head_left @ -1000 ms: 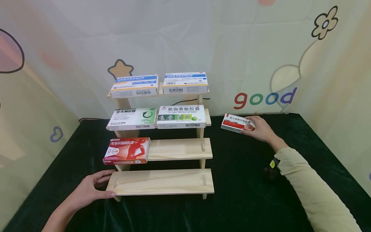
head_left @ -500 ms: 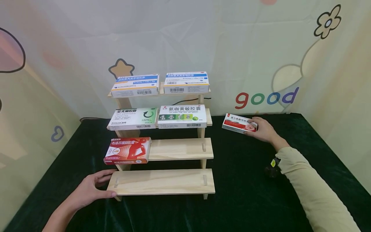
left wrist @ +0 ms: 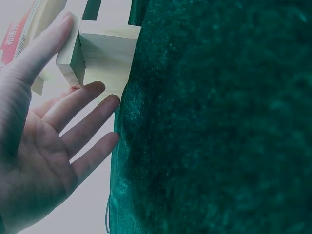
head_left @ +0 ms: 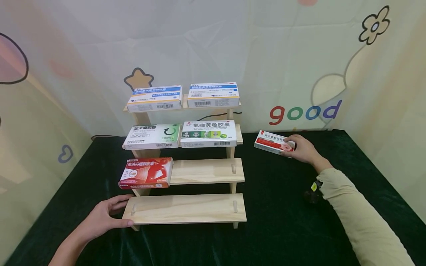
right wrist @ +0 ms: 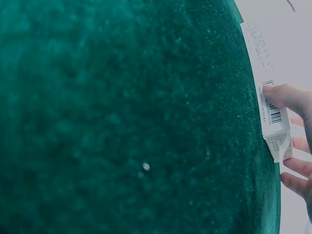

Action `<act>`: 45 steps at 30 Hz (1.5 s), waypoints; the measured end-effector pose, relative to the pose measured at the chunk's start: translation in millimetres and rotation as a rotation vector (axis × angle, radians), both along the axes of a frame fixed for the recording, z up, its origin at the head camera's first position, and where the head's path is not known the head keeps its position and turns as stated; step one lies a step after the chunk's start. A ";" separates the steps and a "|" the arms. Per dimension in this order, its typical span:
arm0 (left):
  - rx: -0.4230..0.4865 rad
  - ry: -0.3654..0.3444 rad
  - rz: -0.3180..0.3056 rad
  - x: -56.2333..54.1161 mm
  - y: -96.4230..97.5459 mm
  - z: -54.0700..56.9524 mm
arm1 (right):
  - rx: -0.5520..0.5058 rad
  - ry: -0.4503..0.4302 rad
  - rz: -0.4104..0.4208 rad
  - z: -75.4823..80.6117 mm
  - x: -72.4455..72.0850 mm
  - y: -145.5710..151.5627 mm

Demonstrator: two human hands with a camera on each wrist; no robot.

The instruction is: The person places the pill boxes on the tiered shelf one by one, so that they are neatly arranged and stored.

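Note:
My left hand (head_left: 105, 217) holds the left end of the bottom step of a wooden tiered rack (head_left: 186, 209), thumb at the front corner. In the left wrist view, the other fingers (left wrist: 92, 126) extend loosely beside the wood. Off to the rack's right, my right hand (head_left: 303, 149) grips a white-and-red medicine box (head_left: 269, 141) by its right end, low over the green cloth. The right wrist view shows the thumb (right wrist: 282, 95) on the box's barcode side (right wrist: 258, 68). Whether the box touches the cloth, I cannot tell.
On the top step are two blue-and-white boxes (head_left: 154, 99). Below them sit a white-green box (head_left: 151, 136) and another green-banded box (head_left: 208, 135). A red box (head_left: 146, 173) lies left on the third step. A patterned curtain (head_left: 283, 66) hangs behind the green cloth (head_left: 276, 229).
Both hands stay in nearly the same places. The right hand's fingers have shifted slightly right along the medicine box, which has barely moved.

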State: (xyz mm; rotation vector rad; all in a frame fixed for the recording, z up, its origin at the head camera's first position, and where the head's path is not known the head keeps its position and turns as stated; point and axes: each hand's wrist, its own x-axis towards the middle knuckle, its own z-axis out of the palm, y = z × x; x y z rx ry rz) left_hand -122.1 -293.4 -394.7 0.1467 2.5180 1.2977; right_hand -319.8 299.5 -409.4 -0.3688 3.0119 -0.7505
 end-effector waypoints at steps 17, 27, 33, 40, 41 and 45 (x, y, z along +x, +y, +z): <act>0.003 0.009 -0.006 0.1 -1.3 -1.6 | 0.011 0.019 -0.015 10.9 10.3 1.1; 0.006 0.008 -0.006 0.0 -1.1 -1.1 | -0.006 0.073 0.009 25.0 20.1 -0.2; 0.002 0.004 -0.002 0.2 -0.2 -0.9 | -0.019 0.099 0.017 34.8 29.3 -3.3; -0.005 0.005 0.000 0.2 0.3 -0.1 | -0.017 0.146 0.057 47.4 41.5 -7.2; -0.005 0.005 -0.001 0.2 0.3 0.0 | -0.016 0.153 0.062 48.9 42.9 -7.7; -0.006 0.006 -0.004 -0.5 0.1 0.3 | -0.021 0.168 0.077 55.9 49.4 -10.3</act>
